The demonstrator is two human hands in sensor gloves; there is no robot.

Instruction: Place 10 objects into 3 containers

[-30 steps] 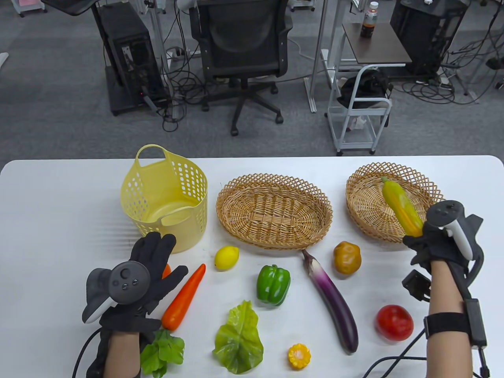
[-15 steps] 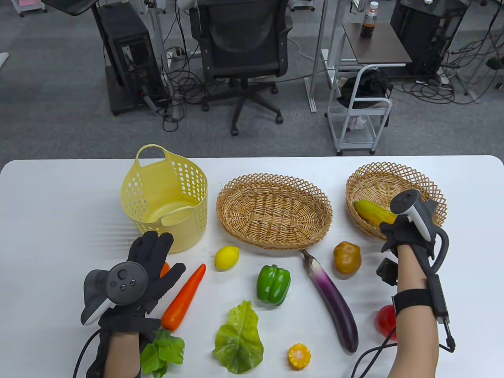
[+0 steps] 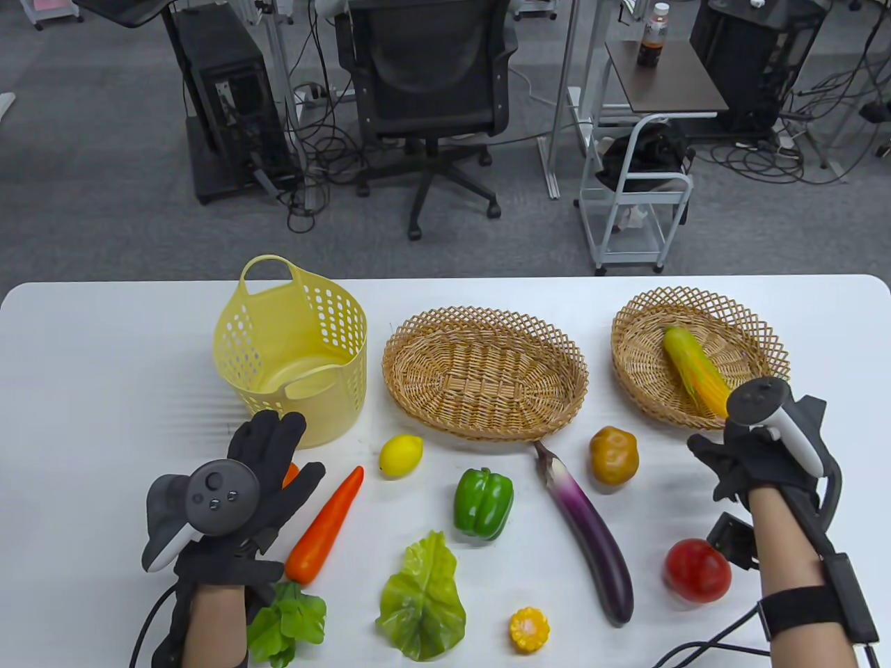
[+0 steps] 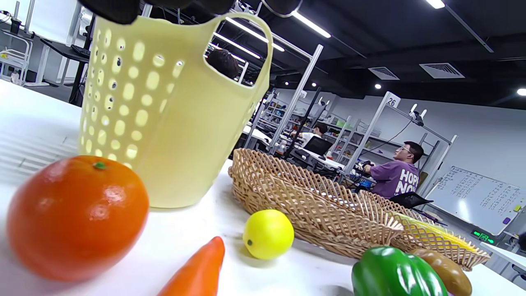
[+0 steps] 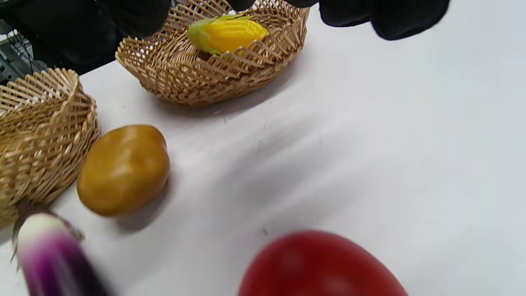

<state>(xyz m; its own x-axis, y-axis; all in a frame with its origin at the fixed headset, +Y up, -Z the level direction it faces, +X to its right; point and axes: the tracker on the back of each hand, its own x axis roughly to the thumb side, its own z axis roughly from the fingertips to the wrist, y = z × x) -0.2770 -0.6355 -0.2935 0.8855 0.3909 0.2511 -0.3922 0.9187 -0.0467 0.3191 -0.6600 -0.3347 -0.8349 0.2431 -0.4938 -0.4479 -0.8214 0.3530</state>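
Near edge of worktop [image 3: 104, 362]: nine items still loose. Left hand [image 3: 261, 480] spread flat over orange [image 4: 76, 216]; right hand [image 3: 755, 456] empty, fingers apart, beside round basket [image 3: 630, 327]. Beyond: corn [image 3: 692, 372] in that basket, one of ten placed.

A: What sits beyond the white table [image 3: 104, 348]?

B: At twelve o'clock, a black mesh office chair [image 3: 426, 83] on a grey carpet [image 3: 90, 195]. At eleven o'clock, a black computer tower [image 3: 226, 104] with cables [image 3: 320, 153] trailing beside it.

A: And toward one o'clock?

B: A white wire trolley [image 3: 637, 209] holding something dark, behind it a small brown table [image 3: 661, 87] with a bottle [image 3: 653, 35] on top.

A: Anything from the left wrist view?

B: A person in a purple shirt [image 4: 394, 172] sits at three o'clock, a whiteboard [image 4: 478, 197] beside them, ceiling strip lights [image 4: 310, 24] overhead.
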